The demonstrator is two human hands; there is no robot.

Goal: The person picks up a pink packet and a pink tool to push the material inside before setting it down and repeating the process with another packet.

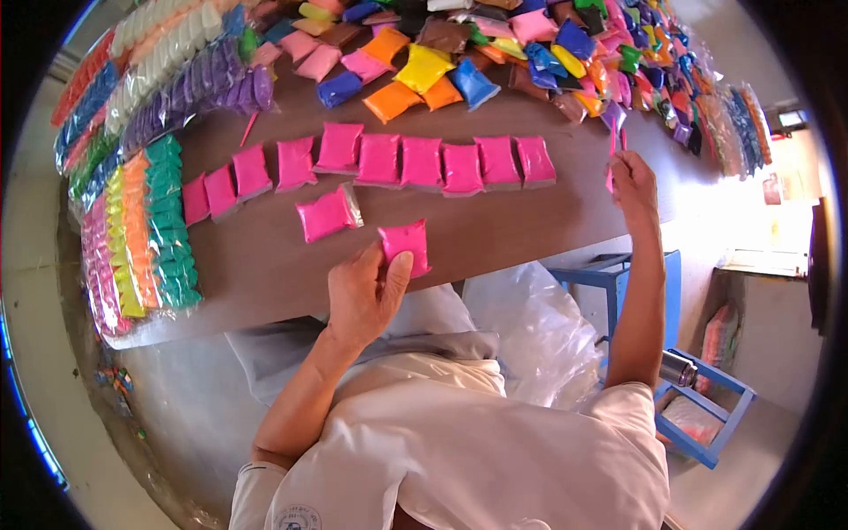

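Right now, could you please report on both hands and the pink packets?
Left hand holding pink packet. Right hand gripping slim pink item. Other pink packets lie ahead.

Bright pink marks the packet [406, 246] in the left hand [364, 293], the loose packet [323, 216] and the row of packets [421, 162] across the brown table [503, 221]. From where I stand, the far heap [424, 69] mixes orange, yellow, blue, brown and pink, while the strips [168, 225] at one end form parallel bands of pink, yellow, orange and teal. The shirt [530, 459] is off-white with a round bluish emblem [299, 519]; the stool [597, 277] is blue.
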